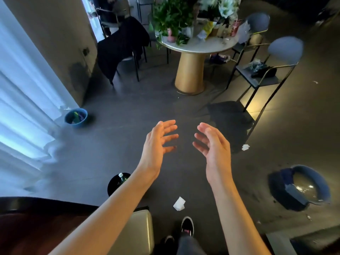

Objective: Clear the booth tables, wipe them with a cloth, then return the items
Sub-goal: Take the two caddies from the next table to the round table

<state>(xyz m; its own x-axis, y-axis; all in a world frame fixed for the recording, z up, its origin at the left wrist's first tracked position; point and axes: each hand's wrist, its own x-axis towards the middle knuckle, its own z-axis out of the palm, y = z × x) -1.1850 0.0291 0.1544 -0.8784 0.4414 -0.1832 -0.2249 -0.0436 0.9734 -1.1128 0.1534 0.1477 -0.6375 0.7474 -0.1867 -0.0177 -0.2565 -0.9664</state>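
Nearest the camera, a black shoe (187, 225) and a dark trouser leg are seen on the dark floor (128, 111), with a pale cushioned seat (138, 230) just to their left. A crumpled white tissue (179, 203) lies on the floor ahead of the shoe. Both bare forearms are stretched forward. The left hand (158, 142) is held with its fingers spread and nothing in it; the right hand (211, 142) is likewise spread and empty, palms turned toward each other with a gap between. A black bin (115, 183) with a bottle (121, 177) in it stands under the left forearm. To the right a blue basin (301, 186) of water rests on the floor, and a second scrap of tissue (245, 147) lies near a chair's legs. By the curtain (22, 100) at left a small blue bucket (76, 117) is set. Farther off, a round table (196, 45) on a gold pedestal is crowded with plants (171, 15), flowers and packets, with chairs (266, 70) beside it. No cloth can be made out.
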